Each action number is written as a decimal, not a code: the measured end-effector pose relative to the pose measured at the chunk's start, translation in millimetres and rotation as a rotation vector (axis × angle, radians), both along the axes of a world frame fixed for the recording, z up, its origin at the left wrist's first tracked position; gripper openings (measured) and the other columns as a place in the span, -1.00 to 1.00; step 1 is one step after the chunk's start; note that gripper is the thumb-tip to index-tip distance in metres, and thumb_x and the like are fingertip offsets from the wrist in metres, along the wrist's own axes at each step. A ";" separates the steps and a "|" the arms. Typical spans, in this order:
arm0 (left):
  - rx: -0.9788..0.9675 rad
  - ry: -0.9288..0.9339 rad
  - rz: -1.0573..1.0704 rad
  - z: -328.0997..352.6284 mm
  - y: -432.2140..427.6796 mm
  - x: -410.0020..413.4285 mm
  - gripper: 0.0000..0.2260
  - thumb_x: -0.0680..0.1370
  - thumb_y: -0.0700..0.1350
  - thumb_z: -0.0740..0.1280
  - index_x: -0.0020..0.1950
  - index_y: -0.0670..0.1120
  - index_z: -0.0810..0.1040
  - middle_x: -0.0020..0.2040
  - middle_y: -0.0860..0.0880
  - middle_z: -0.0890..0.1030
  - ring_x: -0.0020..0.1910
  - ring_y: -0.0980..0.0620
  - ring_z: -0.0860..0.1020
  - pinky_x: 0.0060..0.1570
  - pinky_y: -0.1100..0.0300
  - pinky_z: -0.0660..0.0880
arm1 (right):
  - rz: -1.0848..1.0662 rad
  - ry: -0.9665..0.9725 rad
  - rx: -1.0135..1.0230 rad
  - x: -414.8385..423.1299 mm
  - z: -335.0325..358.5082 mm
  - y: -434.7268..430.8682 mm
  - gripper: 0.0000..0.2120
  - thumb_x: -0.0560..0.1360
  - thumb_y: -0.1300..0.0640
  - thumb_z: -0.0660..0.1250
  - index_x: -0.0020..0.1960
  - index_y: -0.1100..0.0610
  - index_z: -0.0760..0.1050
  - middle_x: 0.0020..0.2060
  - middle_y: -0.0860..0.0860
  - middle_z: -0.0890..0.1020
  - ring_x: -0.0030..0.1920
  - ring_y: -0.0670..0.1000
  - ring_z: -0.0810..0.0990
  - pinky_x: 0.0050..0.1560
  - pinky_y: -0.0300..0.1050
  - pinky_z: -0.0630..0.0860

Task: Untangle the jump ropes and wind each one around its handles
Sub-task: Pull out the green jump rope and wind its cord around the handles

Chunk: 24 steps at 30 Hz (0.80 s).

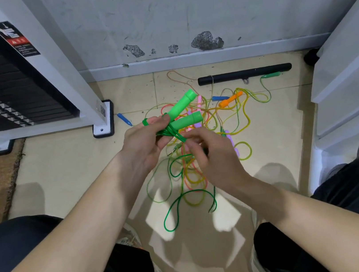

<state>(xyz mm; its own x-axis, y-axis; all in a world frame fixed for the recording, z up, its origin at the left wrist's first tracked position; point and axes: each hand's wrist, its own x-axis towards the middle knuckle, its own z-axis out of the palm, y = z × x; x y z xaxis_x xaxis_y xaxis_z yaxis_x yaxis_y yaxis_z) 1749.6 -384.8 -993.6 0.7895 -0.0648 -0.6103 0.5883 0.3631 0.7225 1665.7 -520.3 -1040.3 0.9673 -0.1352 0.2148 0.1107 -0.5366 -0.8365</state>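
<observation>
My left hand [144, 142] grips two bright green handles [183, 112] side by side, their tips pointing up and right. A few turns of green rope [168, 132] wrap the handles near my fingers. My right hand [211, 154] pinches that green rope just below the handles. The rest of the green rope [177, 208] hangs down in loops to the floor. Under my hands lies a tangled heap of yellow, red and green ropes [235, 113] with pink, purple, orange [230, 99] and blue [217, 98] handles.
A loose blue handle [124, 119] lies on the tiles to the left. A black bar [244, 74] rests by the wall, a green handle [270, 75] beside it. A weight-stack machine [15, 86] stands left, white steps [349, 78] right. My knees frame the bottom.
</observation>
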 end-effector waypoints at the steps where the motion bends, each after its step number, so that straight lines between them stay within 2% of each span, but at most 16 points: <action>1: -0.023 -0.004 -0.008 1.5 1.7 2.3 -0.91 0.52 -0.31 0.44 -0.07 -0.24 0.54 -0.32 0.00 0.65 -0.21 0.00 0.70 -0.15 0.13 0.67 | -0.003 0.126 0.118 2.5 2.8 -4.3 -0.85 0.62 0.10 0.29 0.01 0.13 0.60 -0.31 -0.11 0.58 -0.32 -0.11 0.49 -0.25 -0.12 0.42; 3: -0.067 -0.019 -0.060 4.7 5.3 4.7 -0.90 0.53 -0.31 0.42 0.03 -0.27 0.57 -0.18 -0.06 0.66 -0.14 -0.04 0.70 -0.10 0.10 0.67 | 0.072 0.345 0.248 8.9 9.2 -18.2 -0.75 0.63 0.04 0.30 -0.12 0.17 0.60 -0.48 -0.17 0.43 -0.44 -0.15 0.35 -0.34 -0.20 0.27; 5: -0.078 -0.054 -0.179 8.4 9.7 5.5 -0.88 0.54 -0.29 0.39 0.07 -0.26 0.59 -0.07 -0.09 0.67 -0.12 -0.01 0.70 -0.08 0.14 0.67 | 0.185 0.444 0.262 15.4 17.9 -35.2 -0.68 0.63 0.04 0.31 -0.23 0.19 0.57 -0.53 -0.20 0.41 -0.47 -0.19 0.35 -0.36 -0.32 0.25; 8: -0.062 -0.114 -0.417 12.6 15.6 4.2 -0.73 0.41 -0.27 0.44 0.11 -0.20 0.59 0.00 -0.09 0.67 -0.11 0.00 0.70 -0.12 0.11 0.67 | 0.299 0.541 0.260 23.7 29.9 -59.5 -0.74 0.59 0.18 0.38 -0.27 0.22 0.53 -0.54 -0.19 0.40 -0.49 -0.20 0.34 -0.41 -0.43 0.24; 11: 0.099 -0.200 -0.682 13.3 19.5 2.3 -0.59 0.33 -0.29 0.56 0.13 -0.12 0.59 -0.02 0.04 0.68 -0.07 0.03 0.67 -0.02 0.01 0.62 | 0.417 0.640 0.237 25.4 34.0 -73.9 -0.74 0.55 0.25 0.40 -0.29 0.04 0.59 -0.43 -0.10 0.44 -0.39 -0.14 0.34 -0.36 -0.34 0.28; 12: 0.171 -0.249 -0.755 14.3 20.4 1.2 -0.59 0.33 -0.28 0.58 0.14 -0.11 0.59 -0.03 0.08 0.68 -0.06 0.05 0.66 -0.03 0.03 0.62 | 0.440 0.681 0.218 25.0 34.4 -75.3 -0.73 0.55 0.31 0.39 -0.26 0.03 0.63 -0.40 -0.03 0.47 -0.36 -0.09 0.36 -0.37 -0.31 0.29; 14: 0.317 -0.355 -0.864 16.3 20.8 -1.4 -0.62 0.39 -0.30 0.55 0.17 -0.13 0.59 -0.04 0.10 0.68 -0.12 0.08 0.66 -0.19 0.13 0.64 | 0.450 0.727 0.185 24.4 33.6 -74.9 -0.75 0.54 0.37 0.36 -0.18 0.10 0.68 -0.36 0.05 0.49 -0.35 -0.07 0.38 -0.39 -0.31 0.29; 16: 0.418 -0.411 -0.913 15.0 18.8 -3.1 -0.66 0.42 -0.34 0.52 0.16 -0.16 0.59 -0.04 0.07 0.68 -0.23 0.10 0.65 -0.28 0.19 0.62 | 0.401 0.725 0.138 24.2 34.7 -71.9 -0.85 0.52 0.32 0.41 -0.18 0.15 0.67 -0.45 -0.03 0.48 -0.44 -0.15 0.36 -0.42 -0.34 0.29; 18: 0.503 -0.477 -0.952 10.3 15.8 -4.8 -0.66 0.40 -0.36 0.54 0.13 -0.17 0.59 -0.04 0.03 0.68 -0.25 0.15 0.63 -0.27 0.19 0.61 | 0.332 0.707 0.029 25.9 36.4 -67.8 -0.90 0.47 0.22 0.49 -0.22 0.16 0.66 -0.54 -0.16 0.48 -0.50 -0.20 0.39 -0.45 -0.39 0.29; 21: 0.689 -0.614 -1.024 1.9 13.7 -2.9 -0.64 0.35 -0.29 0.60 0.08 -0.09 0.61 -0.07 0.07 0.69 -0.08 0.20 0.62 -0.11 0.22 0.58 | 0.277 0.670 -0.226 26.0 33.9 -62.1 -0.75 0.41 0.00 0.54 -0.30 0.13 0.60 -0.53 -0.15 0.48 -0.47 -0.17 0.42 -0.42 -0.29 0.30; 23: 0.763 -0.645 -1.046 -0.5 12.2 -3.0 -0.63 0.34 -0.25 0.61 0.07 -0.05 0.60 -0.08 0.11 0.69 -0.06 0.20 0.61 -0.01 0.20 0.58 | 0.246 0.646 -0.373 25.0 29.8 -59.1 -0.66 0.41 -0.12 0.52 -0.29 0.15 0.57 -0.48 -0.10 0.47 -0.40 -0.10 0.42 -0.36 -0.15 0.31; 24: 0.789 -0.659 -1.053 -1.1 10.5 -3.7 -0.63 0.34 -0.24 0.61 0.07 -0.04 0.59 -0.08 0.12 0.69 -0.06 0.18 0.61 -0.02 0.21 0.58 | 0.238 0.635 -0.385 24.4 28.4 -57.5 -0.63 0.42 -0.13 0.50 -0.28 0.16 0.56 -0.47 -0.08 0.46 -0.39 -0.07 0.42 -0.34 -0.12 0.31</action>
